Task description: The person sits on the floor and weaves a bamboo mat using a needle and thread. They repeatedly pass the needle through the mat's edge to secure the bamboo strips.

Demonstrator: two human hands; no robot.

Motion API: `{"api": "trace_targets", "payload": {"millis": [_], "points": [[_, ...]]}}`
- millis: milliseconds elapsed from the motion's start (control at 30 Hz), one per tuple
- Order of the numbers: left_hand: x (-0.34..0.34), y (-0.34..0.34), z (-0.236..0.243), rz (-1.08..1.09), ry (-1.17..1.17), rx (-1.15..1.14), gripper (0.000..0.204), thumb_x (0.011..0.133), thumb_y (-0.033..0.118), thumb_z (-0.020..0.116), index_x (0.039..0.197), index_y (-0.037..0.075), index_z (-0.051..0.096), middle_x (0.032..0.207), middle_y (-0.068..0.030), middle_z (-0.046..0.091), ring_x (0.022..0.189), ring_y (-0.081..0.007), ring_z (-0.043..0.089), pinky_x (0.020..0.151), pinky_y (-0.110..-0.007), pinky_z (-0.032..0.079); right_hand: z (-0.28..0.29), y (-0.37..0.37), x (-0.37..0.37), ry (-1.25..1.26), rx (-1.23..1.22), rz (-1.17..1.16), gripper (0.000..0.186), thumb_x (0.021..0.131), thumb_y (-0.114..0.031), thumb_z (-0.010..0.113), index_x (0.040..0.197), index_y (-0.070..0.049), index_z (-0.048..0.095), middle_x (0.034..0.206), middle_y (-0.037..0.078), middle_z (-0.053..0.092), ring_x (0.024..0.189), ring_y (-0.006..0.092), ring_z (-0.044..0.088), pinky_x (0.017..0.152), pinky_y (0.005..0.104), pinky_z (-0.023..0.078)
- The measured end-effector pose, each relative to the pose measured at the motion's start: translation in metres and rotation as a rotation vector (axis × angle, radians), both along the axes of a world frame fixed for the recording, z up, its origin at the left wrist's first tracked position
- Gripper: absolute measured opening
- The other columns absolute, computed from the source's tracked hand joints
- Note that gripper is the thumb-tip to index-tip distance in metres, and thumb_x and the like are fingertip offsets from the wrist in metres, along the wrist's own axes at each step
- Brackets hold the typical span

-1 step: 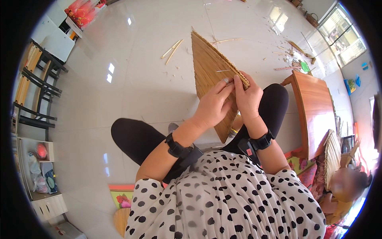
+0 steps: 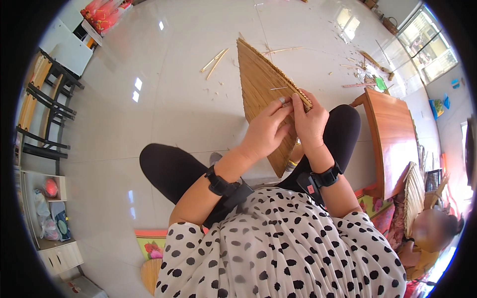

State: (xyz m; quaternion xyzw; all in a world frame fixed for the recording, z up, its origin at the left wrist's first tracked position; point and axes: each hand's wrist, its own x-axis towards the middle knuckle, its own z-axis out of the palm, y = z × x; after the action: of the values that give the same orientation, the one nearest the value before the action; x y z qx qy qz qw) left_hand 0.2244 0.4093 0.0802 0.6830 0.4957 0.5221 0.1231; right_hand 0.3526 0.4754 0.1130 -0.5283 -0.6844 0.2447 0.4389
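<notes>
- Nothing has shifted since the earlier frame: it was taken at the same instant, and both hands sit at the same spot on the woven piece.
- Left hand (image 2: 266, 133) is curled against the right edge of the woven fan-shaped panel (image 2: 261, 92), fingers bent and pinching at the rim; a thin pale sliver lies across the weave just above it, at about 12 o'clock from the knuckles.
- Right hand (image 2: 310, 121) is closed over the same edge, thumb and fingertips pressed on the border strip, touching the left hand.
- That panel stands propped on the person's lap between the knees, its point reaching toward 11 o'clock over the tiled floor (image 2: 164, 99).
- Judged from the weave, the body looks closely filled from tip to base; the work in hand seems to be the edge, with the stretch below the hands hidden.
- Loose bamboo strips (image 2: 214, 60) lie on the floor at 10 o'clock of the panel, more scraps (image 2: 365, 67) at 2 o'clock.
- Low wooden bench (image 2: 392, 136) stands at 3 o'clock, another person seated beyond it.
</notes>
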Motion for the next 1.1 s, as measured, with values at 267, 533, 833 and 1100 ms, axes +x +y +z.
{"api": "trace_targets", "payload": {"millis": [267,533,833,1100], "points": [[-0.071,0.023,0.001,0.053,-0.409,-0.363,0.015,0.1,0.011,0.061,0.102,-0.003,0.066,0.087,-0.0066,0.071,0.082,-0.0137,0.068,0.077,-0.03,0.054,0.007,-0.014,0.011,-0.037,-0.024,0.083,0.028,0.091,-0.019,0.071,0.111,0.0,0.073,0.078,0.018,0.073,0.067,0.0217,0.071,0.068,0.031,0.055],[-0.063,0.028,0.049,-0.305,-0.136,-0.716,0.02,0.098,0.016,0.063,0.089,-0.001,0.067,0.07,-0.0059,0.063,0.064,-0.0116,0.06,0.062,-0.029,0.049,0.018,-0.037,0.021,-0.171,0.006,0.253,0.024,0.091,-0.01,0.07,0.112,0.001,0.072,0.079,0.015,0.071,0.066,0.0171,0.067,0.063,0.0279,0.053],[-0.054,0.002,0.059,-0.139,0.68,-0.19,0.013,0.085,0.013,0.068,0.077,0.008,0.059,0.065,-0.0064,0.063,0.06,-0.0301,0.064,0.051,-0.041,0.049,-0.004,-0.052,0.014,-0.222,0.277,0.256,0.023,0.085,-0.004,0.077,0.106,0.0,0.07,0.082,0.015,0.071,0.064,0.0281,0.069,0.057,0.0312,0.055],[-0.074,-0.061,0.034,-0.193,0.61,-0.485,0.02,0.085,0.021,0.066,0.07,0.007,0.061,0.065,-0.0101,0.064,0.06,-0.0337,0.065,0.053,-0.045,0.05,-0.006,-0.031,0.02,-0.415,0.343,0.14,0.02,0.085,-0.01,0.078,0.103,-0.004,0.071,0.082,0.013,0.072,0.065,0.0272,0.069,0.055,0.0336,0.054]]}}
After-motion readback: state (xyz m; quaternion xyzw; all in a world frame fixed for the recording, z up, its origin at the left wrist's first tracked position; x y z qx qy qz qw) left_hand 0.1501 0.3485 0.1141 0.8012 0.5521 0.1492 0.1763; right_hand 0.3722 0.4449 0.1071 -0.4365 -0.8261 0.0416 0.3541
